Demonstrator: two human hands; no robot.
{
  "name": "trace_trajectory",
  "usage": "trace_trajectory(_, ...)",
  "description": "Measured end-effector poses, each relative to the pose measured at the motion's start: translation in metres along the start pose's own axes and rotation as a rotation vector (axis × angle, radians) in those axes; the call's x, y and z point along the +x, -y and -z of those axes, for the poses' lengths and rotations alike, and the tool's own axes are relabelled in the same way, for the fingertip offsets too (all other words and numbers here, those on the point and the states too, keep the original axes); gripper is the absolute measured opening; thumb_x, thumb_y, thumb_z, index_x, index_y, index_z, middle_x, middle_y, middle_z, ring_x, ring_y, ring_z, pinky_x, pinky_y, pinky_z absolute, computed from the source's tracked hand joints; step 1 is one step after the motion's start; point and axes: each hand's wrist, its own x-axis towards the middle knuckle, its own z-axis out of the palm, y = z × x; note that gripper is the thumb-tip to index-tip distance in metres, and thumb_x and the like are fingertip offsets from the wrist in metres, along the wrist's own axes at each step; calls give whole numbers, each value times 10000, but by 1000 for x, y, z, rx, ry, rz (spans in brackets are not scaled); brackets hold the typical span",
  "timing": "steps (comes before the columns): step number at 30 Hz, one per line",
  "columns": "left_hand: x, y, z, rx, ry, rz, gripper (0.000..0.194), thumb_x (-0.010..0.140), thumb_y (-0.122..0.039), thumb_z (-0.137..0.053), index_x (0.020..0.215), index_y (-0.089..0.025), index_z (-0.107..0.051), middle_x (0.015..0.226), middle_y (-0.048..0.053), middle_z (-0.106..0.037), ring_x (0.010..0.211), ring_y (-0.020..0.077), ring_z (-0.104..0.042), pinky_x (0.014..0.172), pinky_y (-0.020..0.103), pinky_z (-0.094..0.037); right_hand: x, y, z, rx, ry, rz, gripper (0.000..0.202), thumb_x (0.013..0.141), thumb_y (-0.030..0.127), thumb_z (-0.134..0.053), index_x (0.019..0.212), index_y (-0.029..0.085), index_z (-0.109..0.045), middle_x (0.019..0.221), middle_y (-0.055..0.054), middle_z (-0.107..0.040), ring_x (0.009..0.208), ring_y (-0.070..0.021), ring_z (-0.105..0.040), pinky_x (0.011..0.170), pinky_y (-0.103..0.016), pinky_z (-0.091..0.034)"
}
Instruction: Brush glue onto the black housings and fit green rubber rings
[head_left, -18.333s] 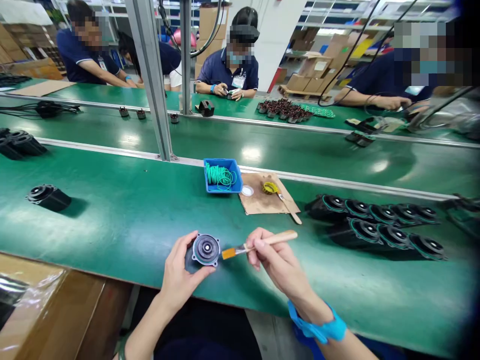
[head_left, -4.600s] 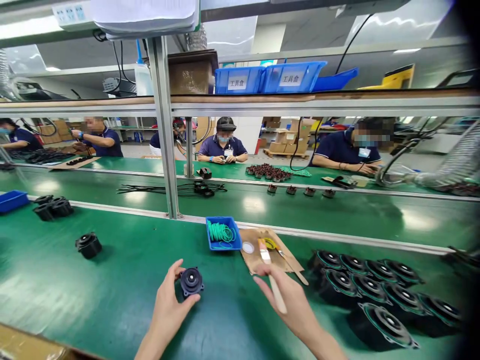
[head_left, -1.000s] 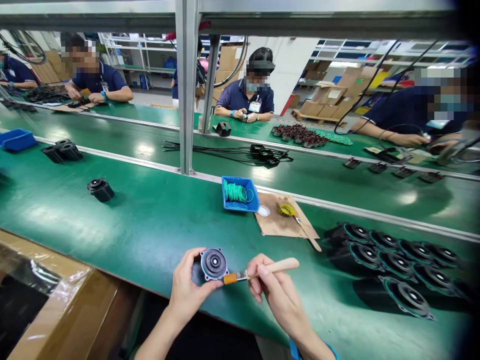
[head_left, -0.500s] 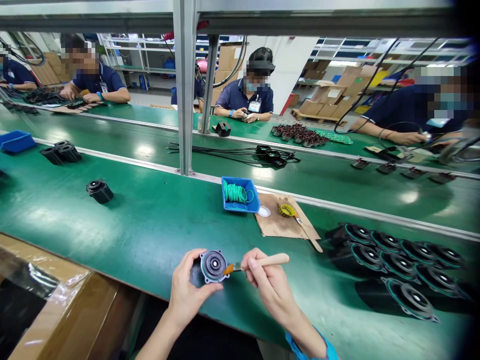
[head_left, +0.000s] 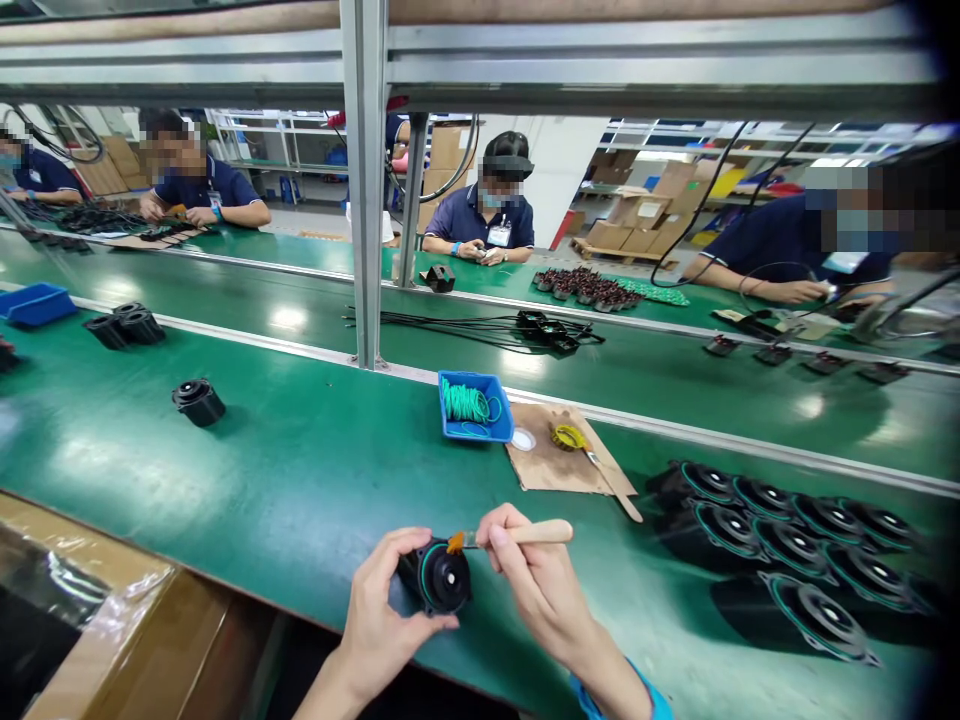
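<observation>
My left hand (head_left: 390, 590) is wrapped round a black cylindrical motor housing (head_left: 448, 582) near the table's front edge. The housing is tilted, its round end turned towards me, and a green ring runs around that end. In my right hand (head_left: 523, 560) is a small brush (head_left: 544, 532) with a pale wooden handle, held between thumb and fingers. Its orange-brown bristles meet the upper rim of the housing. Beyond my hands, a blue bin (head_left: 480, 432) holds green rings (head_left: 465, 402). Beside it, a brown cardboard sheet (head_left: 536, 470) carries a yellow tub (head_left: 568, 437) and another brush (head_left: 619, 487).
Several black housings with green rings (head_left: 795, 550) stand at the right. One housing (head_left: 198, 402) stands at left, with more (head_left: 124, 326) behind it. A metal post (head_left: 365, 200) rises at the table's back rail. Co-workers (head_left: 484, 215) sit across the line.
The housing has tilted and turned in my left hand, showing more of its side. The brush has moved from its right side to the upper rim. The camera view has tipped upward slightly.
</observation>
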Motion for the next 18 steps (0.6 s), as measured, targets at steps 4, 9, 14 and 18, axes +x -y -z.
trace_trajectory(4, -1, -4, -7, 90, -48, -80, 587, 574, -302, -920, 1067, -219, -612, 1053, 91, -714, 976, 273, -706, 834, 396, -604, 1, 10, 1, -8, -22, 41, 429, 1022, 283, -397, 629, 202, -548, 649, -17, -585, 560, -115, -582, 537, -212, -469)
trace_trajectory(9, -4, -6, -14, 165, -58, -137, 536, 660, -336, -866, 1103, -218, -589, 1060, 98, -697, 980, 277, -686, 820, 425, -597, -3, 20, 1, -8, -14, 67, 366, 1015, 241, -409, 695, 197, -583, 626, -2, -575, 503, -98, -554, 505, -195, -464)
trace_trajectory(14, -5, -8, -17, 213, -68, -168, 480, 724, -363, -818, 1106, -215, -568, 1054, 99, -684, 986, 266, -675, 821, 418, -592, -17, 23, -1, -18, 1, 126, 264, 1001, 181, -415, 785, 205, -564, 665, 7, -576, 547, -102, -559, 539, -196, -467)
trace_trajectory(18, -1, -12, -18, 236, -87, -181, 414, 761, -342, -783, 1089, -211, -568, 1029, 101, -689, 968, 260, -683, 802, 402, -595, -21, 29, 1, -33, 32, 230, 227, 994, 142, -401, 823, 218, -530, 673, 6, -591, 554, -112, -550, 533, -216, -452)
